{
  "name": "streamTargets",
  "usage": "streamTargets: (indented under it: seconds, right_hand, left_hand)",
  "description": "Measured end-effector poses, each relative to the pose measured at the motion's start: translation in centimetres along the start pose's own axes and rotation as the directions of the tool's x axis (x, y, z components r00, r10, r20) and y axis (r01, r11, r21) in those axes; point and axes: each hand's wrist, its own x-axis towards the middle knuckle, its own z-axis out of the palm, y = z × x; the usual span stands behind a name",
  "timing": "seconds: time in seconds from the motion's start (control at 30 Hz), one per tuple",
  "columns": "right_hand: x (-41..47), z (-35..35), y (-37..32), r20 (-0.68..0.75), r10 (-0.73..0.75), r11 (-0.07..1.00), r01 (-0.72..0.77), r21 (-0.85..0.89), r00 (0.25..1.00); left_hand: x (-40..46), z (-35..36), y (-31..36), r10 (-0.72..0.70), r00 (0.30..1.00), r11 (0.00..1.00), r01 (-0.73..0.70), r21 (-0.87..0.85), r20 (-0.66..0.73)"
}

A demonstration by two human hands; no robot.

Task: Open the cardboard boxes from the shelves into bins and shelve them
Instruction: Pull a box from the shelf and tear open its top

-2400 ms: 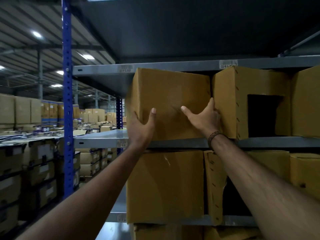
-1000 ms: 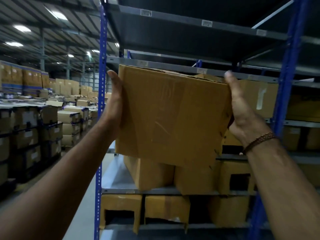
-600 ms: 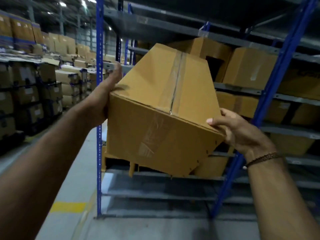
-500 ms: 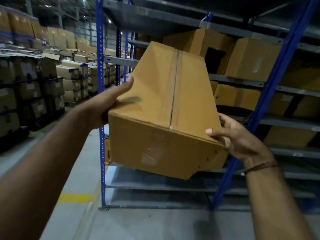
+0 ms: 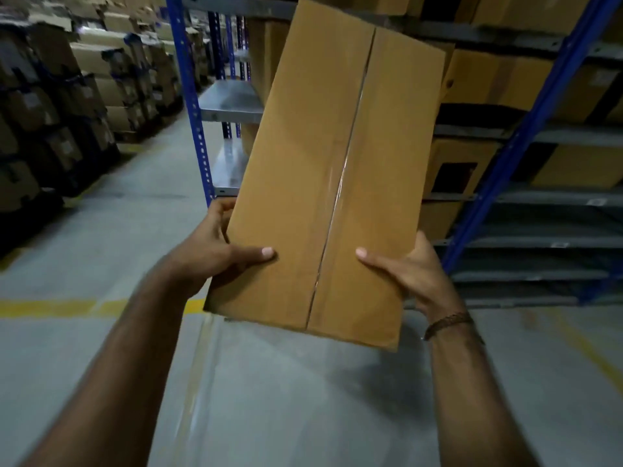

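I hold a closed brown cardboard box (image 5: 323,170) in the air over the aisle floor, its taped top seam facing me and running away from me. My left hand (image 5: 215,254) grips the box's near left edge, thumb laid across the top. My right hand (image 5: 409,274) grips the near right edge the same way, a braided band on its wrist. The fingers of both hands are hidden under the box.
A blue-posted metal rack (image 5: 526,136) with grey shelves stands at right and behind the box, holding several cardboard boxes, some with cut-out fronts. Stacked cartons on pallets (image 5: 60,106) line the left. Grey concrete floor with a yellow line (image 5: 50,306) lies below.
The box came off the upper shelf, was carried down and back into the aisle, and tipped so its taped top faces me. My hands shifted from its sides to its near end.
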Motion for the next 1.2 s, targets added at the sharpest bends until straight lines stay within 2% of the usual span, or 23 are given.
streamTargets:
  seconds: [0.13,0.27,0.4,0.5,0.57,0.63,0.73,0.83,0.9,1.0,1.13,1.2]
  right_hand:
    - [-0.5,2.7,1.9,-0.015,-0.053,0.998,0.052,-0.017,0.999]
    - [-1.5,4.9,2.7,-0.135,0.018,0.958,0.021,0.286,0.991]
    - [-1.9,5.6,3.6,-0.170,-0.003,0.984,0.033,0.174,0.985]
    - [-1.0,4.6,3.6,-0.065,-0.051,0.992,0.058,0.111,0.997]
    - [-0.1,3.6,3.2,0.008,-0.080,0.996,0.079,0.048,0.997]
    - [0.5,2.9,2.2,0.017,-0.103,0.994,0.103,0.031,0.994]
    - [0.6,2.8,0.2,-0.051,-0.108,0.987,0.113,0.114,0.993]
    - [1.1,2.8,-0.2,-0.105,-0.161,0.987,0.160,-0.022,0.981]
    - [1.3,2.5,0.1,-0.046,-0.177,0.983,0.174,-0.065,0.983]
    - [1.6,2.1,0.3,0.059,-0.176,0.978,0.181,-0.101,0.983]
    - [1.8,2.8,0.1,-0.025,-0.211,0.977,0.211,0.007,0.977]
    - [2.0,2.9,0.1,-0.029,-0.252,0.968,0.252,-0.016,0.967]
  left_hand:
    - [0.8,-1.5,-1.6,0.010,0.998,0.997,-0.015,0.078,0.062]
    - [0.9,-2.1,-3.0,-0.011,1.000,0.998,0.011,0.070,-0.004]
    - [1.1,-1.5,-3.2,-0.060,0.989,0.998,0.058,-0.017,-0.137]
    - [1.4,-0.9,-3.4,-0.011,0.971,1.000,0.003,-0.031,-0.240]
    - [1.6,-0.7,-3.6,0.049,0.975,0.998,-0.057,-0.030,-0.218]
    - [1.8,-0.5,-3.8,0.064,0.981,0.996,-0.074,-0.053,-0.181]
    - [2.3,0.0,-4.2,0.047,0.984,0.991,-0.068,-0.117,-0.171]
    - [2.4,0.8,-4.0,0.065,0.974,0.989,-0.092,-0.118,-0.217]
    - [2.2,0.9,-3.8,0.093,0.961,0.986,-0.126,-0.113,-0.260]
    - [2.0,0.4,-3.8,0.146,0.964,0.986,-0.160,-0.049,-0.223]
    - [2.1,0.5,-3.2,0.120,0.966,0.985,-0.144,-0.091,-0.228]
    - [2.2,0.8,-2.7,0.118,0.957,0.982,-0.152,-0.112,-0.263]
